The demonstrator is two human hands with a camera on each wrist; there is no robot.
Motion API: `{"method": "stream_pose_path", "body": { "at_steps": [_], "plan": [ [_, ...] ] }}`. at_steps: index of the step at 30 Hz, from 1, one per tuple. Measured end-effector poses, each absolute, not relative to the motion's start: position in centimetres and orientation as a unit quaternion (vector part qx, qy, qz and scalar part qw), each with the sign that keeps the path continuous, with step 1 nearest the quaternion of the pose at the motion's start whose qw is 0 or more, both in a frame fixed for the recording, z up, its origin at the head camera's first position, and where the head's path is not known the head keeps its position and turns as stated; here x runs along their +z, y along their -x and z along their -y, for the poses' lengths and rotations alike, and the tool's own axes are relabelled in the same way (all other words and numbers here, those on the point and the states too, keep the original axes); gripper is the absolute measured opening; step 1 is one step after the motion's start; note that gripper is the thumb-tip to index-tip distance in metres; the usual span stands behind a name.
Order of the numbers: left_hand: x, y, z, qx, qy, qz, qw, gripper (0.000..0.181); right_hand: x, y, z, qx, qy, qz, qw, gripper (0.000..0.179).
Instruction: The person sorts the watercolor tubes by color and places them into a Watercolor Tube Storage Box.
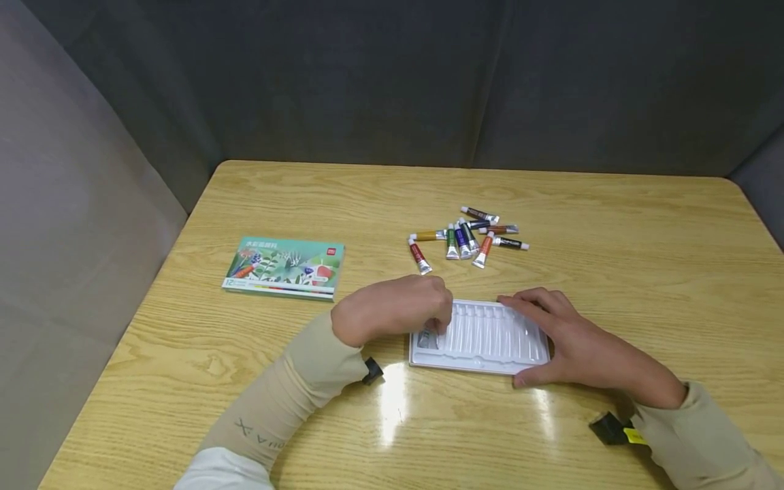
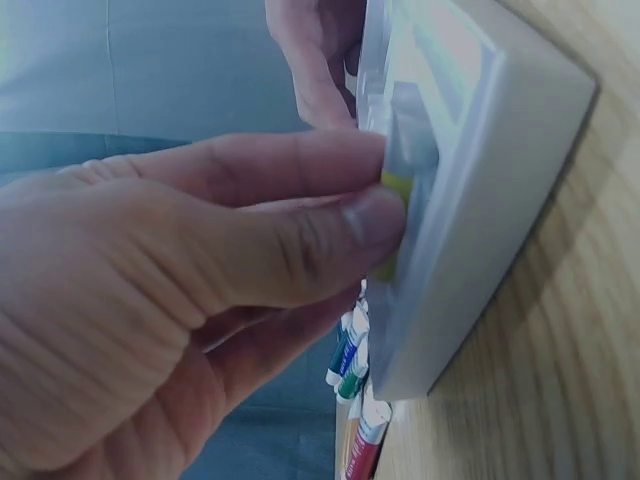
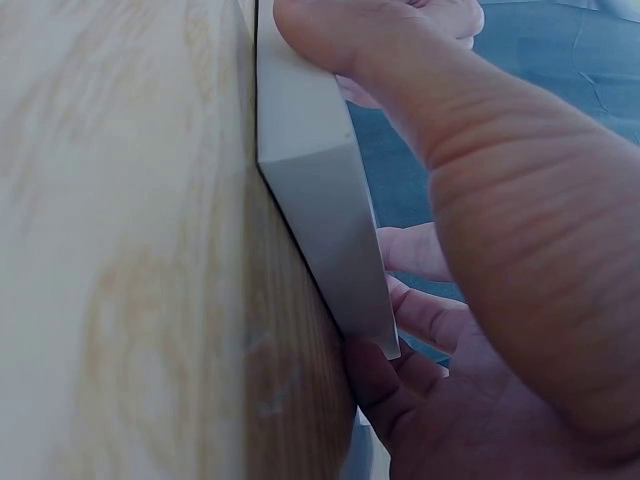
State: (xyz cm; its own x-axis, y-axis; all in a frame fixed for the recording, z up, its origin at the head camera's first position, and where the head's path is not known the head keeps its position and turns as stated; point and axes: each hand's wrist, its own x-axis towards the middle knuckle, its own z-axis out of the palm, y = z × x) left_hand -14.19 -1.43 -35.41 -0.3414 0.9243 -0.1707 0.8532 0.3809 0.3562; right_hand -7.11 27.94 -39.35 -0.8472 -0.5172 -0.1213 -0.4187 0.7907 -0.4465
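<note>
A white plastic tray [image 1: 484,364] with molded slots lies on the table in front of the person. At its left end, the left hand [image 1: 401,307] pinches a small yellow paint tube [image 2: 396,188] between thumb and fingers. The tube sits low in the tray's slot, its silver end showing below the fingers in the head view. The right hand [image 1: 576,344] grips the tray's right end, thumb at the near edge and fingers at the far edge. In the right wrist view, its fingers lie along the tray's white side wall [image 3: 325,215].
Behind the tray lies a loose cluster of paint tubes, among them a red tube [image 1: 419,256], an orange tube [image 1: 484,250] and a black tube [image 1: 510,243]. A flat green illustrated paint box [image 1: 284,267] lies to the left. A dark curtain [image 1: 367,82] hangs beyond the table.
</note>
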Motion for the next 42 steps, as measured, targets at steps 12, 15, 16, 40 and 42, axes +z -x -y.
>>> {"method": "stream_pose_path", "body": {
  "at_steps": [12,15,16,40,42],
  "plan": [
    [-35.26,14.31,1.77,0.108,-0.543,-0.816,0.170,0.027,-39.31,7.12,-27.93,-0.207,0.250,-0.938,0.119,0.108],
    [-35.30,14.31,1.79,0.113,-0.535,-0.819,0.174,0.028,-39.29,7.14,-27.95,-0.205,0.252,-0.938,0.117,0.108],
    [-35.29,14.30,1.80,0.114,-0.531,-0.821,0.177,0.028,-39.29,7.14,-27.95,-0.205,0.252,-0.938,0.117,0.108],
    [-34.66,13.98,1.81,0.085,-0.498,-0.835,0.219,0.018,-39.44,7.13,-28.01,-0.207,0.252,-0.938,0.116,0.108],
    [-34.61,14.05,1.83,0.089,-0.499,-0.832,0.224,0.015,-39.43,7.12,-28.01,-0.208,0.251,-0.938,0.118,0.108]
  ]
}}
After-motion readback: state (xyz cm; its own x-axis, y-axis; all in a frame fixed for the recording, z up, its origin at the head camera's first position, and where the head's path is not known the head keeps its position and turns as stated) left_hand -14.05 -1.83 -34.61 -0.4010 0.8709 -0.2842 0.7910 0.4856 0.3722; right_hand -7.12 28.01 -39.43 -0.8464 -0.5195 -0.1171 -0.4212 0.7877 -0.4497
